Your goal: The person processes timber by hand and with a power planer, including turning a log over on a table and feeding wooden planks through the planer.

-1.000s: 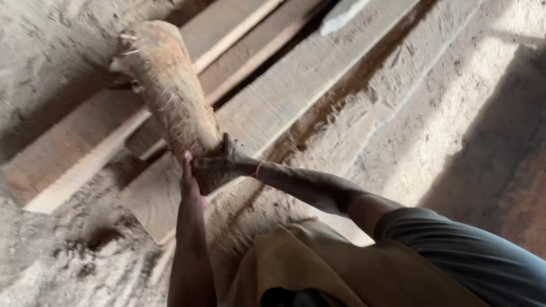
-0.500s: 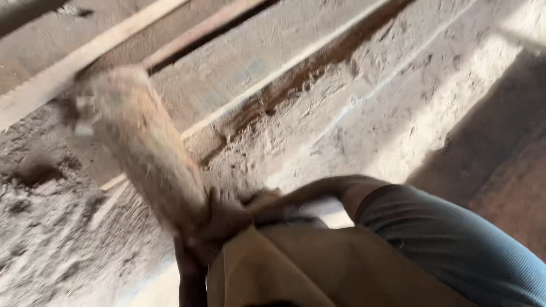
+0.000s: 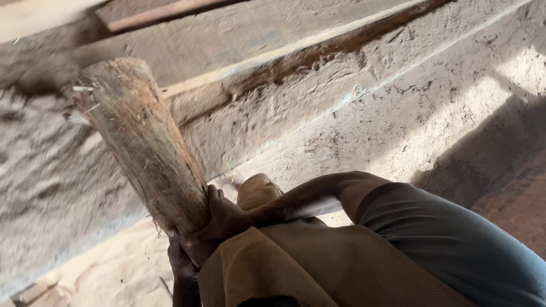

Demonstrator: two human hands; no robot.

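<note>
Log (image 3: 142, 142), rough, fibrous, tapered: right hand (image 3: 224, 216) & left hand (image 3: 181, 258) both clenched round its lower end.

log (image 3: 142, 142) above sawdust floor (image 3: 398, 113) | planks (image 3: 227, 45) behind | hands (image 3: 219, 219) at its near end

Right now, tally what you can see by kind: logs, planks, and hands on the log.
Logs: 1, the rough log, tilted up.
Planks: 2 at least, a pale plank and a reddish plank; others unclear under sawdust.
Hands: 2, right hand and left hand, both gripping it.
Total: 5
</note>
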